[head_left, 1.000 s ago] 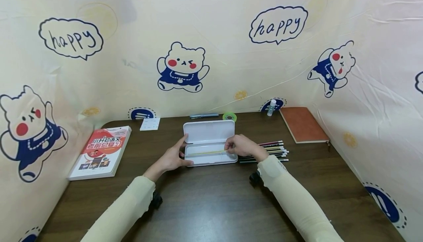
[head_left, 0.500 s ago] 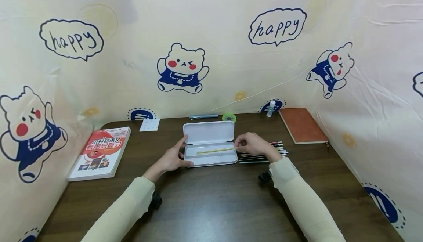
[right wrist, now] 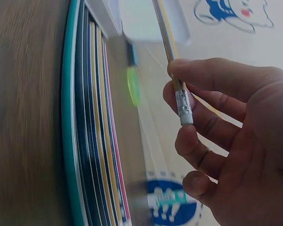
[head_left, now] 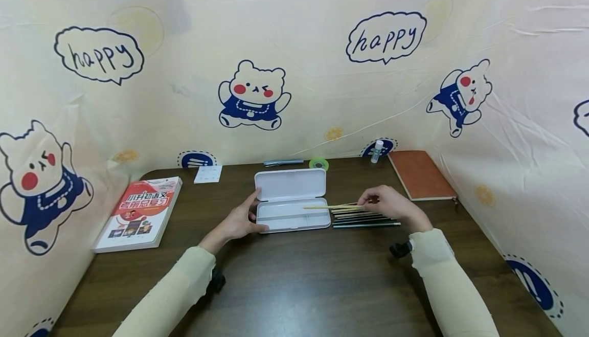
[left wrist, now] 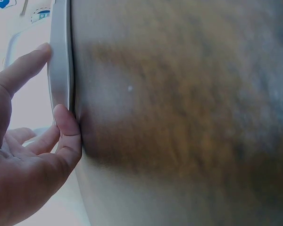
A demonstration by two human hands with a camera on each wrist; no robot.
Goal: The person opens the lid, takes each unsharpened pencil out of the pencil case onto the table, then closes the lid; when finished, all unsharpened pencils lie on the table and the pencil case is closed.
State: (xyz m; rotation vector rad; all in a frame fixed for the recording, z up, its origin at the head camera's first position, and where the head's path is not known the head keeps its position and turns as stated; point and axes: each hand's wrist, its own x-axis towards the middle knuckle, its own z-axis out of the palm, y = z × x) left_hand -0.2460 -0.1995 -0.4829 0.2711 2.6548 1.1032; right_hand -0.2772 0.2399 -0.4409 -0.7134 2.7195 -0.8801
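Observation:
A white pencil case [head_left: 281,223] lies with its lid raised at the middle of the table. My left hand [head_left: 236,221] holds its left end; in the left wrist view the thumb and curled fingertips touch the case's side [left wrist: 60,70]. My right hand [head_left: 393,205] pinches a yellow pencil [head_left: 319,207] near its eraser end. The pencil's tip reaches over the case's right part. In the right wrist view a metal band and white eraser [right wrist: 185,113] show below my fingertips. A row of several pencils [head_left: 359,220] lies right of the case, partly under my right hand.
Behind the case lie a blue pen [head_left: 283,162] and a green tape roll [head_left: 319,163]. A glue stick [head_left: 377,152] and brown notebook [head_left: 422,175] are at the back right. A book [head_left: 140,214] and white paper [head_left: 208,174] lie left. Printed cloth hangs around the table.
My right hand has moved right with the yellow pencil, drawing it from inside the case to above the row of pencils. My left hand stays at the case.

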